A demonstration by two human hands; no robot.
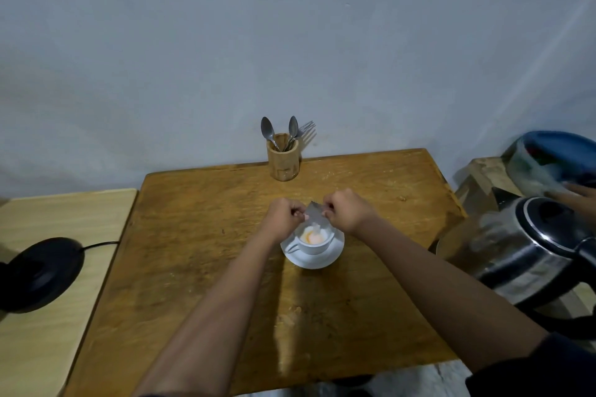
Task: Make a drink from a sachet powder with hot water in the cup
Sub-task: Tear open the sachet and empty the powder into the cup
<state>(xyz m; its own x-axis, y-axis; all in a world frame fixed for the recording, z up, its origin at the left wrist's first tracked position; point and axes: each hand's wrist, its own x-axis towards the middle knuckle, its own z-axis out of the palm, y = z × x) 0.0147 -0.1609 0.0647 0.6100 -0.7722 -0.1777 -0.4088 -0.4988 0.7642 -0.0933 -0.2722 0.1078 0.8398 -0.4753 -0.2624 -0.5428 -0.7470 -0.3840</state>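
A white cup (314, 246) stands on a white saucer (325, 259) in the middle of the brown wooden table (193, 235). Pale and orange powder lies in the cup. Just above the cup, my left hand (283, 214) and my right hand (346, 211) pinch the two sides of a silvery sachet (314, 213), which tips down toward the cup. A steel electric kettle (522, 251) with a black lid is at the right edge, blurred, held by another person's hand (577, 198).
A wooden holder (283, 159) with spoons and a fork stands at the table's far edge by the wall. A black kettle base (38, 271) with its cord sits on a lighter table at the left. A blue-lidded container (554, 161) rests on a wooden stand at the right.
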